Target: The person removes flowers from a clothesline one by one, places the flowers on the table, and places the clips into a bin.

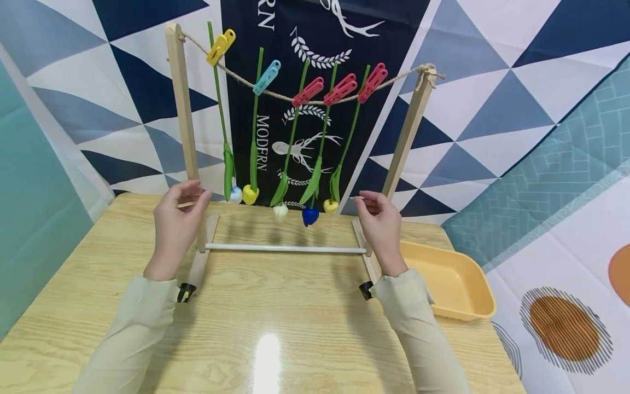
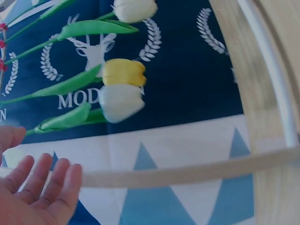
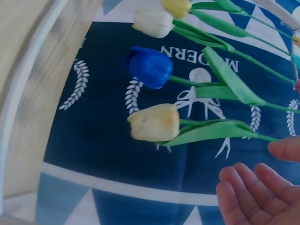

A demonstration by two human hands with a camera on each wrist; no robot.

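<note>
Five tulips point(image 1: 310, 216) hanging, wooden posts point(image 1: 182, 104) partly hidden behind both hands point(image 1: 176, 224) point(image 1: 383, 227), fingers point(image 3: 251, 186) relaxed, slightly curved

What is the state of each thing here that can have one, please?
Wooden posts: standing
Rope: strung between posts, sagging
Clothespins: clipped on rope and stems
Tulips: hanging, heads down
White rod: spanning between posts
Tray: open side up
Left hand: relaxed, holding nothing
Right hand: relaxed, holding nothing

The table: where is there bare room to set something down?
The widest bare patch of tabletop lies in front of the white rod, between the left sleeve and right sleeve. Another lies left of the left sleeve. Crowded: higher up, between the posts, where five tulips hang clipped to a rope.
</note>
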